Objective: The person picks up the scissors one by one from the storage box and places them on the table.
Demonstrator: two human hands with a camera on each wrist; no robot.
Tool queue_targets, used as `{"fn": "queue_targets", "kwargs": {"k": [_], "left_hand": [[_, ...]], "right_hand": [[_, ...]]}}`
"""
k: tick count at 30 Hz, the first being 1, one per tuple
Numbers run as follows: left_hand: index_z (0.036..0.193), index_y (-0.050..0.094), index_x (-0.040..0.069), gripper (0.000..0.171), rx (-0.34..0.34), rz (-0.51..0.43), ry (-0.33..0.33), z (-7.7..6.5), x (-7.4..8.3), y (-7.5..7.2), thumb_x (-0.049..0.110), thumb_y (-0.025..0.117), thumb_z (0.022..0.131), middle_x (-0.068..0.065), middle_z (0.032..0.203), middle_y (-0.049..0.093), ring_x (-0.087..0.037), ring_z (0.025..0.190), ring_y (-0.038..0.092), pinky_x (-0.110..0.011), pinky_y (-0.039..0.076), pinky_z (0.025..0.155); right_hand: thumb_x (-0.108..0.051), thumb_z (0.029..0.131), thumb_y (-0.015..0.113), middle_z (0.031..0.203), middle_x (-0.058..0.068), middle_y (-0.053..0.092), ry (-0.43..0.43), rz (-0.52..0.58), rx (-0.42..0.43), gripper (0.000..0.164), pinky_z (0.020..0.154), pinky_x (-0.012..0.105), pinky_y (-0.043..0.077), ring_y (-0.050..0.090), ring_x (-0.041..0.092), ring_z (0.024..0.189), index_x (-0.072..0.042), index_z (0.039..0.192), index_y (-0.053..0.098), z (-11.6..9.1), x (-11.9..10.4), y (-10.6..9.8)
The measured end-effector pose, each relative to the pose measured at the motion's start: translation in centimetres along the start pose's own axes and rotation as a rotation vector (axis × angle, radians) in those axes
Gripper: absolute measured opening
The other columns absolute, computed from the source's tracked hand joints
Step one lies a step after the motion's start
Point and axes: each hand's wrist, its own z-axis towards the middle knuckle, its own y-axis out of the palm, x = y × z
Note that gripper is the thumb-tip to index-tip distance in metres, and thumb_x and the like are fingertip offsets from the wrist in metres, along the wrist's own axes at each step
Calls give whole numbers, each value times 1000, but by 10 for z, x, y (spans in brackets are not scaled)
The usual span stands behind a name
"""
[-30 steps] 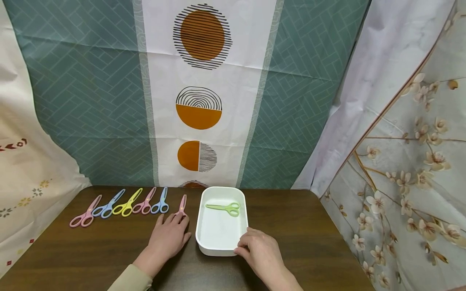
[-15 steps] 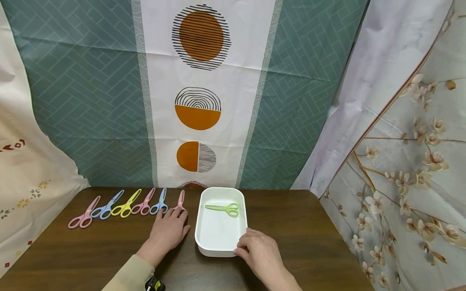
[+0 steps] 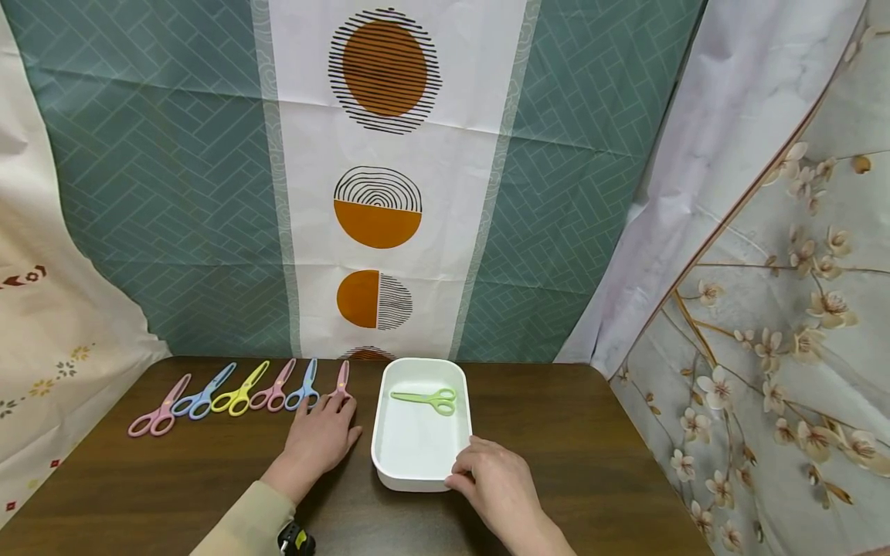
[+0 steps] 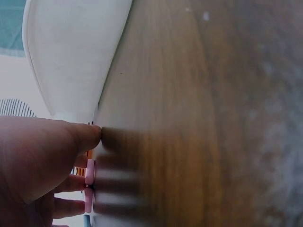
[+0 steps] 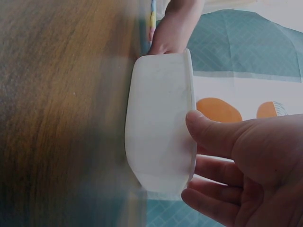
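My left hand (image 3: 316, 438) lies palm down on the table, its fingertips on the handles of a pair of pink scissors (image 3: 342, 378). The blades point away from me, and the fingers partly cover the handles. In the left wrist view, two pink handle loops (image 4: 90, 171) show at the fingertips, with the thumb lowered near the tabletop. To the right stands a white plastic tray (image 3: 410, 485) holding green scissors (image 3: 442, 400), blades to the left. My right hand (image 3: 497, 486) grips the tray's near right corner, with its thumb (image 5: 201, 125) at the rim.
Left of my left hand lie blue scissors (image 3: 306, 390), pink scissors (image 3: 274, 394), yellow scissors (image 3: 239, 394), more blue scissors (image 3: 202, 400) and another pink pair (image 3: 160, 415), all in a row. Patterned cloth (image 3: 174, 193) hangs behind the dark wooden table (image 3: 577, 432).
My left hand has slid the pink scissors slightly away from me and to the left, nearer the row. The right hand and the tray have stayed in place.
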Motion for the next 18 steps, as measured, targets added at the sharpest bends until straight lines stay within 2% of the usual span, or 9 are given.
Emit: {"fn": "queue_targets", "kwargs": {"k": [8,18], "left_hand": [[143,67,3,52,-21,6,-8,3,-2,0,37,75,105,-24,150,62,-49,138,58,-77,38,115],[144,66,3,52,-27,9,-9,4,-3,2,38,75,106,-24,151,61,-49,138,58,-76,38,115]], "right_hand": [[-27,79,99,86,-17,76,5,-8,-13,19,90,39,63,76,23,117,-24,80,80,1,0,0],[-28,79,99,87,-17,75,13,-10,-20,19,85,37,63,76,20,112,-24,80,80,1,0,0]]}}
